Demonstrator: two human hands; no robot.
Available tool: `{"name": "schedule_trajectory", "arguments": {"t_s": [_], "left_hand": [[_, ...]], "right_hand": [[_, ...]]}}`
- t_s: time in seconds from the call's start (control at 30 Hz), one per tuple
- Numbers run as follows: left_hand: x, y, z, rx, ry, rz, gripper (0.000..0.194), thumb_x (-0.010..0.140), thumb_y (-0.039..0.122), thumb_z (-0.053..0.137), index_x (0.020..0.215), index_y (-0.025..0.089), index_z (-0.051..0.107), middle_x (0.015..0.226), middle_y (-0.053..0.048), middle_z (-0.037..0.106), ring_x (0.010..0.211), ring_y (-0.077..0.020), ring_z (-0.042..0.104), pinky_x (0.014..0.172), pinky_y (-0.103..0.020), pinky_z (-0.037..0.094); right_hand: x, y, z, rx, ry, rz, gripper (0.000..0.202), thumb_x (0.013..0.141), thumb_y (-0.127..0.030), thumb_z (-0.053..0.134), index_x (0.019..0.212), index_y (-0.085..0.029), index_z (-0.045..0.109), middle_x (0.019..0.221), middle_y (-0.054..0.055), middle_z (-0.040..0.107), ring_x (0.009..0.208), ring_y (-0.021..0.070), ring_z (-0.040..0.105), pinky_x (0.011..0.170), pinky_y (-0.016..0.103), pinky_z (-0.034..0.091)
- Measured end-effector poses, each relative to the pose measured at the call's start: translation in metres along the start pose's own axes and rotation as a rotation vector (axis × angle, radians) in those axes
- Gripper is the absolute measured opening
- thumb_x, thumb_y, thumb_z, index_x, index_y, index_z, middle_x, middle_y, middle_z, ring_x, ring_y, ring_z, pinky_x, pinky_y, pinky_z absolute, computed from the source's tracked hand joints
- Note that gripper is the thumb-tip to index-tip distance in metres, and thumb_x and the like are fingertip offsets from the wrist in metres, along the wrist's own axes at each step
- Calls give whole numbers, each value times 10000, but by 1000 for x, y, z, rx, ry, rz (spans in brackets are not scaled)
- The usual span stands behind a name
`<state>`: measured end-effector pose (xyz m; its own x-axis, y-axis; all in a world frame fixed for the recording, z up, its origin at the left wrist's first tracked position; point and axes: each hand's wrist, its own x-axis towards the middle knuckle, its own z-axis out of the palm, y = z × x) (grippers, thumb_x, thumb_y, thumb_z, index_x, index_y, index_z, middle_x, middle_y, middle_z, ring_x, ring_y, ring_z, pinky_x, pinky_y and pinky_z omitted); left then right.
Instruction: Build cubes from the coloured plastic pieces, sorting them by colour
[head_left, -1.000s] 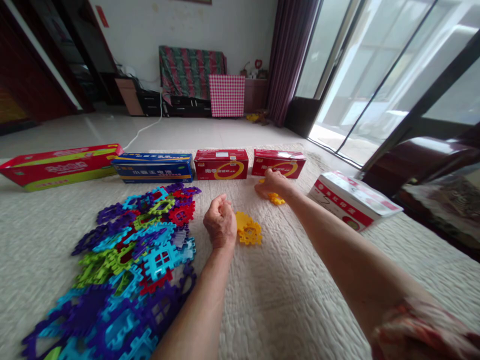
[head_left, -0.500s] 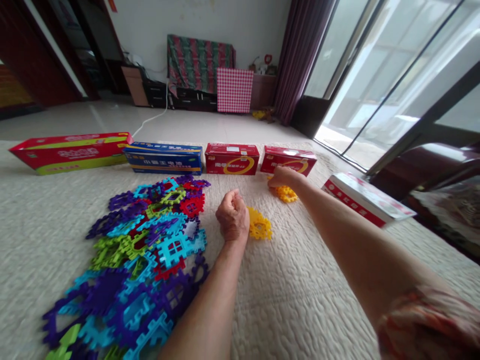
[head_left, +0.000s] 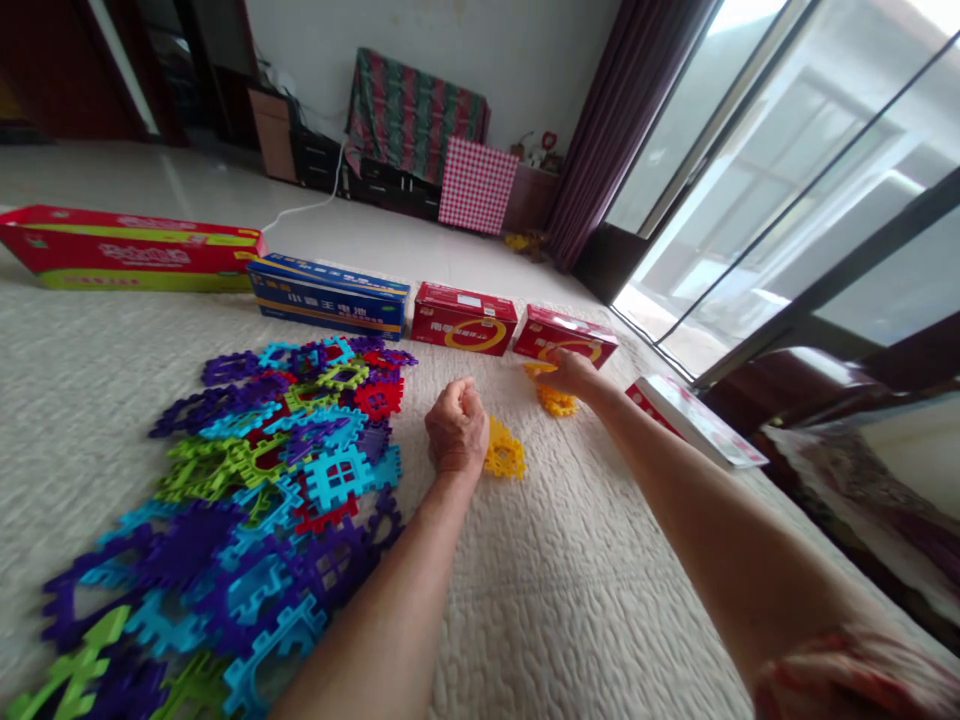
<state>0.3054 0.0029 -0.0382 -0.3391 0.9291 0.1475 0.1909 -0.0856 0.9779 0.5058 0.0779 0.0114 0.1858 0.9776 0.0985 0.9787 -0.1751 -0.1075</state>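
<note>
Piece [head_left: 537, 369], yellow, at fingertips of our right hand [head_left: 564, 373], leftward; pinch, we can't tell; left hand [head_left: 456, 428] fisted, farther off.

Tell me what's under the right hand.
Yellow pieces show partly beneath the right hand, over the quilted cover; whatever the hand itself hides cannot be seen.

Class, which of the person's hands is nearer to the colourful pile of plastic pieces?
Left. The left hand is just right of the pile; the right hand is farther right, by yellow pieces.
</note>
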Motion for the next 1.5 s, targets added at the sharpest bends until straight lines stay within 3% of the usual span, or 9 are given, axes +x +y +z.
{"name": "schedule_trajectory", "arguments": {"t_s": [0.23,0.47,0.7,0.9,0.97,1.07,1.17,1.27,1.5], "left_hand": [[0,0,1,14,-1,17,270,788,133,479,931,184,702,902,-47,737,875,-183,670,843,-280,502],[1,-2,2,19,-7,29,271,790,126,480,938,181,701,914,-49,738,870,-189,672,845,-299,507],[2,-3,2,21,-10,31,274,792,127,486,953,173,703,920,-56,740,879,-194,677,847,-304,512],[1,-4,2,42,-13,42,283,785,130,482,958,169,703,933,-57,740,887,-192,678,850,-296,511],[1,-4,2,51,-9,56,286,781,129,472,945,169,703,918,-56,741,875,-189,680,851,-293,509],[1,-3,1,60,-8,62,286,778,140,464,933,174,703,899,-50,741,865,-186,680,842,-283,507],[0,-4,1,60,-6,65,292,781,164,459,944,180,701,904,-46,741,871,-185,678,818,-272,509],[0,-6,1,68,-4,72,297,779,180,462,956,179,700,925,-49,741,882,-190,676,808,-268,511],[2,-9,2,101,11,111,302,776,201,459,948,181,706,907,-49,744,870,-192,680,785,-263,514]], "right_hand": [[-24,5,1,33,-21,68,521,728,-311,657,1224,-157,610,1118,129,667,973,241,646,798,294,506],[-14,7,10,63,-37,78,439,726,-273,625,1144,-145,668,1020,135,689,901,259,663,744,311,515],[-18,10,17,89,55,32,435,751,-285,592,1157,-150,672,1068,137,680,977,257,645,842,327,503],[-25,19,-1,157,156,39,376,783,-307,555,1103,-167,693,1072,120,675,959,252,643,859,366,498],[-38,21,-8,216,262,24,347,772,-320,569,1051,-164,702,1077,123,667,935,256,642,852,394,498],[-78,18,-9,326,435,-71,298,771,-342,577,1004,-191,686,1069,98,660,861,240,643,805,416,509],[-130,8,5,374,449,-198,244,811,-321,549,1006,-210,645,1059,75,647,838,207,638,769,373,515],[-166,-2,24,368,381,-266,212,830,-277,535,1017,-211,606,1077,77,623,905,207,625,787,353,513],[-175,-8,35,254,357,-239,222,792,-294,595,999,-217,576,1048,90,620,956,265,576,881,439,447]]}}
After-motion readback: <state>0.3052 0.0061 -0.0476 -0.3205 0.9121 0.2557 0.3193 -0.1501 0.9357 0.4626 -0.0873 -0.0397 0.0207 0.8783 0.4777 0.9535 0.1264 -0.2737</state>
